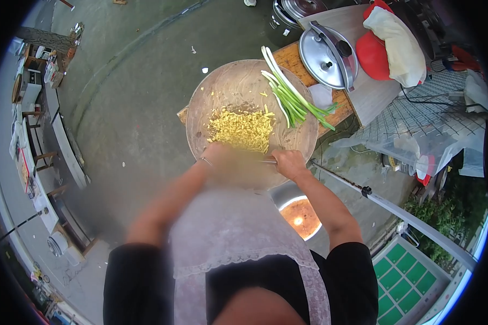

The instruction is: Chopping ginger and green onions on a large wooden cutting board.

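Observation:
On the round wooden chopping board (232,81) lies a heap of finely chopped yellow food (242,128), perhaps ginger. My right hand (288,162) grips a handle at the board's near right edge; a short metal part shows beside it, and the rest of the tool is lost in blur. At the near edge of the heap is my left hand (219,152), with a bracelet at the wrist; its fingers are partly blurred, and I cannot tell whether they hold anything. A bunch of spring onions (290,95) lies across the board's right side, their green ends past the rim.
A metal pressure cooker lid (327,59) lies on the wooden table (341,105) beyond the board. Below the board's near right edge is a shiny metal basin (301,215). A metal pole (410,217) slants at the right, near a wire mesh (435,109).

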{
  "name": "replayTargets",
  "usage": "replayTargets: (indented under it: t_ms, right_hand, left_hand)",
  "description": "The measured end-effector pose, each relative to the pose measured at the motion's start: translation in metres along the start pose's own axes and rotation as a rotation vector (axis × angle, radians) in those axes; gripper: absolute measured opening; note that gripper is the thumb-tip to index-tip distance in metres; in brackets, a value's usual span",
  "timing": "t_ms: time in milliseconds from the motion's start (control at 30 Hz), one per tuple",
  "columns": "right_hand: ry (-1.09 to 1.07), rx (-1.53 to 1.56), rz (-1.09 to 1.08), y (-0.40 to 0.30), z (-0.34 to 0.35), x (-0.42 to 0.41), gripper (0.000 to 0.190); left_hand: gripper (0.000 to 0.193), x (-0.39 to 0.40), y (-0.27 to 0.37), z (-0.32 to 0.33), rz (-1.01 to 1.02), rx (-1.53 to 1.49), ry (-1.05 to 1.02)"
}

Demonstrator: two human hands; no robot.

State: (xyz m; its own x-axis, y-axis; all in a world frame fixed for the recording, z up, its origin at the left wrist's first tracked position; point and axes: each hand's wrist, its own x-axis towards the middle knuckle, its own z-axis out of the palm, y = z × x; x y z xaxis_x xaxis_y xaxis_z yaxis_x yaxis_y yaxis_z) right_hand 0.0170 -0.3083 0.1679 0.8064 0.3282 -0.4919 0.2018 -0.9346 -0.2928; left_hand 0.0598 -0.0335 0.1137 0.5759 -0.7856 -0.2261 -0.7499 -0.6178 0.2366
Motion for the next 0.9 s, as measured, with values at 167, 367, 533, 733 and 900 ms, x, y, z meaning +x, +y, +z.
replayTargets:
  t_ms: [167, 367, 533, 733, 900]
  right_hand:
    - [-0.027, -0.039, -0.089, -0.038, -0.037, -0.013, 0.012]
    - [0.021, -0.049, -0.049, 0.015, -0.013, 0.016, 0.015]
    - [0.044, -0.105, -0.176, -0.041, -0.054, -0.004, 0.014]
    - [0.039, -0.124, -0.073, 0.016, -0.017, 0.027, 0.015]
    - [0.048, -0.131, -0.058, 0.019, -0.01, 0.029, 0.016]
  left_hand:
    - [0.013, -0.017, -0.038, -0.005, 0.046, -0.132, 0.084]
    - [0.012, 0.013, 0.001, -0.019, -0.11, -0.097, -0.144]
    - [0.01, -0.026, -0.038, 0.008, -0.005, -0.123, 0.187]
    - [0.012, 0.011, 0.0, -0.034, -0.101, -0.091, -0.102]
    - [0.013, 0.003, -0.007, -0.011, -0.115, -0.023, -0.113]
